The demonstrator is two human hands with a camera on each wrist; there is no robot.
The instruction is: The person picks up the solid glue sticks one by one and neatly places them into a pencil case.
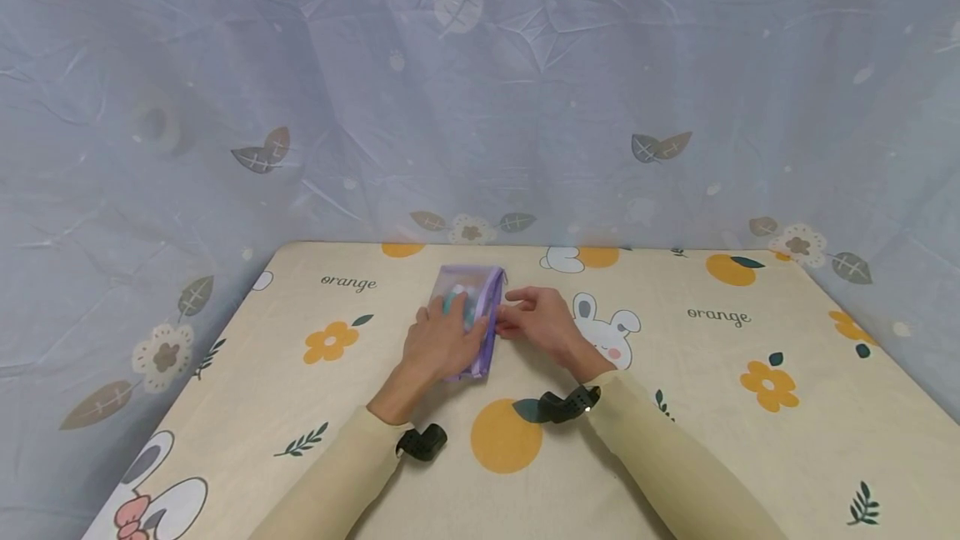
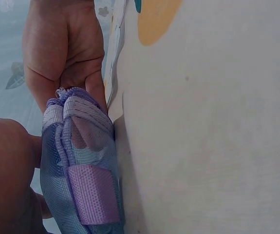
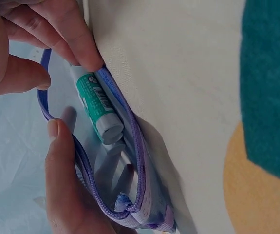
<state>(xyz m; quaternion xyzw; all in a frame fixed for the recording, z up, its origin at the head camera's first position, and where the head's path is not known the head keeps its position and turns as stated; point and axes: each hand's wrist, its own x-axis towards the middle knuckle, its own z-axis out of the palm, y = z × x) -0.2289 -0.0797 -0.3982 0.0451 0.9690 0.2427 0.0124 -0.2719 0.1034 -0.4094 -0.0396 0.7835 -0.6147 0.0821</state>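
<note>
A purple-edged mesh zipper pouch (image 1: pixel 468 275) lies on the cloth, its mouth parted on the right side. Over its top spreads my left hand (image 1: pixel 444 344), holding the pouch, with the thumb on the upper edge of the mouth in the right wrist view. Inside, a glue stick (image 3: pixel 97 102) with a green label and white ends is visible through the mouth. My right hand (image 1: pixel 543 323) is at that mouth, fingertips touching its lower edge beside the glue stick, thumb apart from them near the upper edge. The left wrist view shows the pouch end with a lilac tab (image 2: pixel 93 194).
A cream cloth (image 1: pixel 675 457) printed with oranges, flowers and rabbits covers the table. Behind the table hangs a pale blue-grey curtain (image 1: pixel 570 107) with leaf prints. Each wrist wears a black band, such as the right band (image 1: pixel 567 404).
</note>
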